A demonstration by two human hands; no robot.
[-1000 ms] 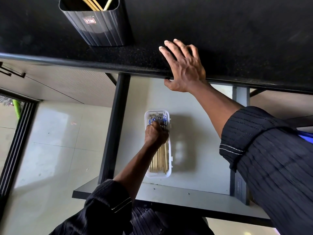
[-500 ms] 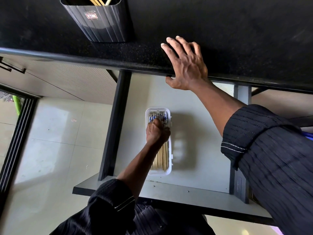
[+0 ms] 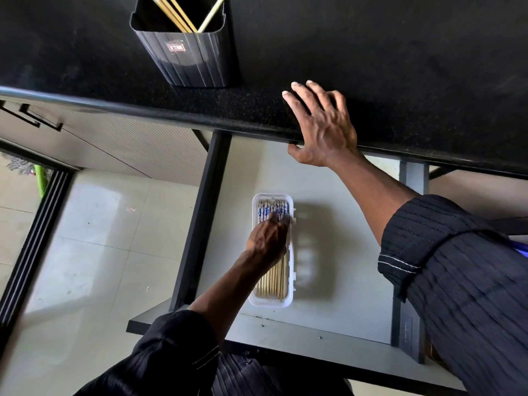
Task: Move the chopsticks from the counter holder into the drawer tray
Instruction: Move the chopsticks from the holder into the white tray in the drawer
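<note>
**Black desk above, open drawer below**

Speckled black stone makes up the desk (image 3: 385, 61), seen from above, with a pale tiled floor (image 3: 100, 238) to the left beneath it. Near the desk's front edge stands the dark ribbed holder (image 3: 194, 61), upright, and a few chopsticks (image 3: 177, 15) lean inside it, their tops cut off by the frame.

Under the desk edge the drawer (image 3: 343, 252) stands pulled out, its grey bottom in full view. On that bottom, towards the left side, lies the white tray (image 3: 289, 200). A bundle (image 3: 271, 284) of wooden chopsticks lies lengthwise in the tray, blue-patterned ends pointing towards the desk.

The left hand (image 3: 268, 238) reaches down into the tray and rests on the bundle near the patterned ends. It is blurred (the fingers (image 3: 275, 217) especially), so I cannot tell whether they pinch a stick or only touch the bundle.

The right hand (image 3: 323, 127) lies palm down on the desk's front edge, well to the right of the holder. Its fingers are straight and slightly spread on the stone, thumb hooked below the edge, holding nothing. Both forearms come out of dark ribbed sleeves (image 3: 457, 267).
</note>
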